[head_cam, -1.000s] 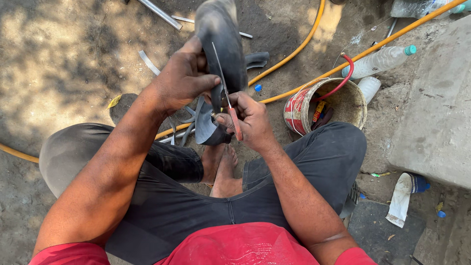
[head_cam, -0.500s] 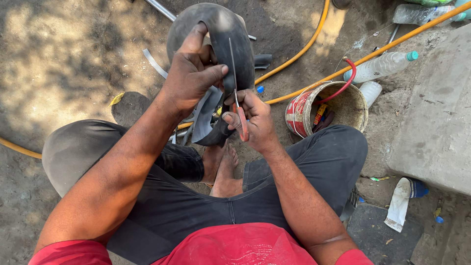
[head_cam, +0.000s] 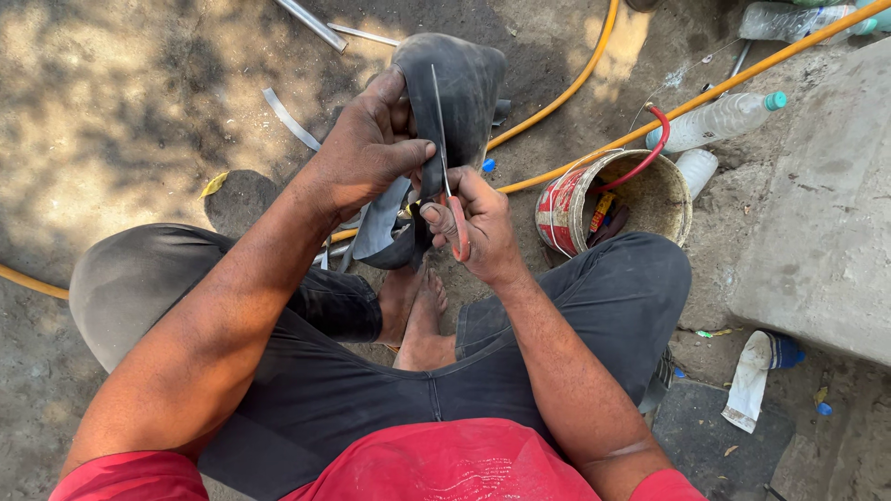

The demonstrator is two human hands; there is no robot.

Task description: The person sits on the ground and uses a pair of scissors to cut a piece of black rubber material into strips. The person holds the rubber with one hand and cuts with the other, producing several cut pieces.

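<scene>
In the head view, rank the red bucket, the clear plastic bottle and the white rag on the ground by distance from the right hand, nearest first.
1. Red bucket: just right of the right hand, beside the knee.
2. Clear plastic bottle: beyond the bucket, up and right.
3. White rag: far lower right, by the concrete slab.

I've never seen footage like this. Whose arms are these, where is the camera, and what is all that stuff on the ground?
There is no machine here: the camera sits on a person's head and looks down at their own arms and crossed legs on dirt ground. The left hand grips a piece of black rubber, like a tyre tube. The right hand holds scissors with red handles, blade against the rubber. Around them lie a yellow hose, a worn red bucket with small tools inside, plastic bottles and a concrete slab.
</scene>
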